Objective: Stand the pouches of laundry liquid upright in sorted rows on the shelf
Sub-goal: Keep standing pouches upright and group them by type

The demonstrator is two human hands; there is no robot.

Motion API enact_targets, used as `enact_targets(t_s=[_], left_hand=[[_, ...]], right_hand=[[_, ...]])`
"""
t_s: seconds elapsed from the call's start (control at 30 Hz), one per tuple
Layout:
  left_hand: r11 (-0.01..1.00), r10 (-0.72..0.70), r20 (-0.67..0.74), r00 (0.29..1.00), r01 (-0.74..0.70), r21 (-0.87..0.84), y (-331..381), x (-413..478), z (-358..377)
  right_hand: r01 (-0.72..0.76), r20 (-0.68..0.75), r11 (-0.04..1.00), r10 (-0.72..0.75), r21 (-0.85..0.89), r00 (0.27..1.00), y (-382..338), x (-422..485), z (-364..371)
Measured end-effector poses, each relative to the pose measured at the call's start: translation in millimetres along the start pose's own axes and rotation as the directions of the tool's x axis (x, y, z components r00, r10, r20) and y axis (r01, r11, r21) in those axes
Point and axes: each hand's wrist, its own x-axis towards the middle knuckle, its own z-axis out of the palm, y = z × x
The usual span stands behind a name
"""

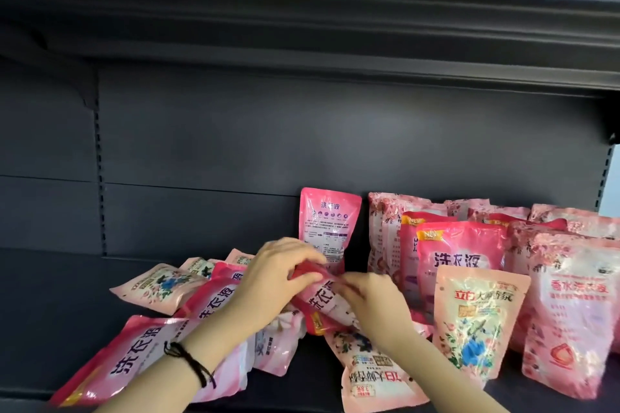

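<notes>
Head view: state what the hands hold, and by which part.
Both hold one tilted pink pouch: the left hand grips its red upper end, the right hand pinches its right edge.

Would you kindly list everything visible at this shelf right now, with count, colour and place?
shelf: one, dark grey, bearing all pouches
back panel: one, dark grey, behind the pouches
upper shelf: one, dark grey, overhead
standing pouches: about ten, some hidden, pink and red, rows at right
lone pouch: one, pink, upright against the back panel, centre
lying pouches: at least seven, pink and floral, piled left and front centre
held pouch: one, red-pink, tilted, centre
wristband: one, black, left wrist
left hand: one, grips the held pouch
right hand: one, on the held pouch, fingers blurred
</notes>
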Motion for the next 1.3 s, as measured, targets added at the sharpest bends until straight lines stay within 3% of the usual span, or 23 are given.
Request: enact_targets(t_s=[0.1, 0.13, 0.2, 0.3, 0.4, 0.47, 0.63, 0.87, 1.13, 1.3], left_hand=[[0.894, -0.346, -0.188, 0.919, 0.262, -0.363, -10.7, -1.1, 1.8], [0.820, -0.465, -0.153, 0.872, 0.358, -0.447, -15.1, 1.9, 1.9], [0.648, -0.599, 0.078, 0.797, 0.540, -0.537, -22.8, 9.8, 3.1], [0.606, -0.498, 0.336, 0.799, 0.598, -0.524, -26.9, 17.7, 10.0], [0.446, -0.465, 0.389, 0.795, 0.590, -0.673, -20.2, 25.6, 15.5], [0.369, -0.480, 0.380, 0.790, 0.576, -0.730, -18.7, 34.8, 15.4], [0.403, -0.540, 0.316, 0.780, 0.569, -0.717, -31.0, 59.4, 16.8], [0.359, -0.586, 0.273, 0.763, 0.547, -0.756, -79.8, 87.0, 40.8], [0.503, -0.541, 0.319, 0.778, 0.604, -0.618, -123.9, 88.5, 71.8], [0.529, -0.495, 0.366, 0.788, 0.608, -0.593, -125.6, 81.2, 79.8]], right_hand=[[-0.073, -0.082, 0.938, 0.107, 0.338, 0.991, -1.1, 11.0, -17.9], [-0.097, -0.097, 0.880, 0.160, 0.465, 0.982, -2.1, 15.4, -25.3], [-0.141, -0.080, 0.701, 0.273, 0.699, 0.959, -6.0, 23.7, -39.6], [-0.156, 0.002, 0.422, 0.343, 0.893, 0.939, -12.9, 34.1, -48.9], [-0.123, 0.042, 0.248, 0.309, 0.961, 0.950, -17.9, 45.3, -44.3], [-0.109, 0.047, 0.192, 0.304, 0.975, 0.951, -18.0, 57.0, -40.4], [-0.077, 0.019, 0.182, 0.302, 0.980, 0.953, -9.3, 88.7, -26.1], [-0.081, 0.002, 0.249, 0.303, 0.965, 0.953, 11.7, 133.4, 11.2], [-0.196, 0.059, 0.368, 0.352, 0.909, 0.934, 52.4, 145.1, 55.4], [-0.273, 0.164, 0.419, 0.278, 0.866, 0.946, 66.0, 142.2, 58.5]])
